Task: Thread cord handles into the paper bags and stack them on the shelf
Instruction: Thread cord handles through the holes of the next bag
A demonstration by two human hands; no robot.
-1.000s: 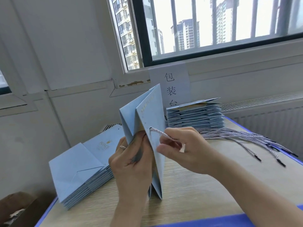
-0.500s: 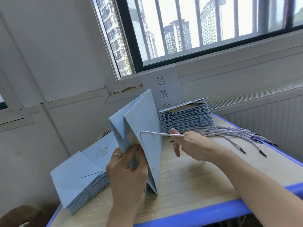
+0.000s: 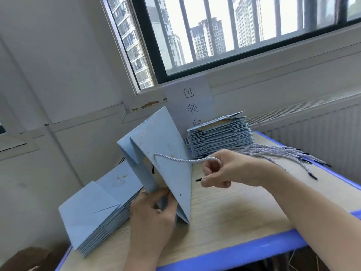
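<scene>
Now more cord (image 3: 181,160) shows through the bag (image 3: 166,153), which stands near the table's (image 3: 234,212) front edge. The right hand (image 3: 224,171) pinches and draws it with curled fingers while the left hand (image 3: 152,218) grips the bag. The second hole is likely next.

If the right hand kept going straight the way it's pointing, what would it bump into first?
Most likely the upright blue paper bag that the left hand holds, just ahead of it. The right hand pinches the cord coming from that bag. Depth is hard to judge.

Matt blue paper bag (image 3: 166,163), twisted white cord (image 3: 181,159), pale wood-grain table (image 3: 244,208) with blue edging.
</scene>
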